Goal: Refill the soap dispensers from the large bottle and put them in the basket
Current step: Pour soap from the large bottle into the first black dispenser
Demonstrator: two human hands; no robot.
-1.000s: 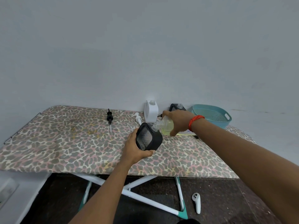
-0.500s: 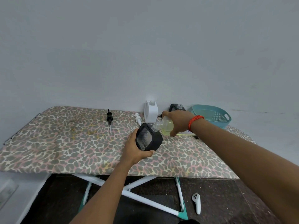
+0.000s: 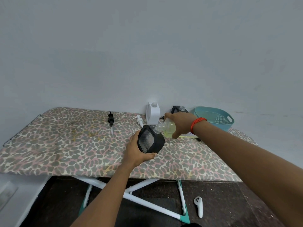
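A: The dispenser?
B: Black, squarish, with a ribbed clear window. The left hand's fingers curl round it, tilted over the middle of the board.
A: The large bottle?
B: Clear, holding yellow-green liquid. The right hand grips it, neck at the dispenser's mouth.

The right hand tips the large bottle against the black dispenser, gripped by the left hand.

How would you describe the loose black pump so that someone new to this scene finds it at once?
Start at the leopard-print ironing board. Near its far edge, left of the upright white dispenser, two loose pumps lie on the cover. Yours is the black pump, farther left than the white pump, with a clear tube pointing toward the viewer.
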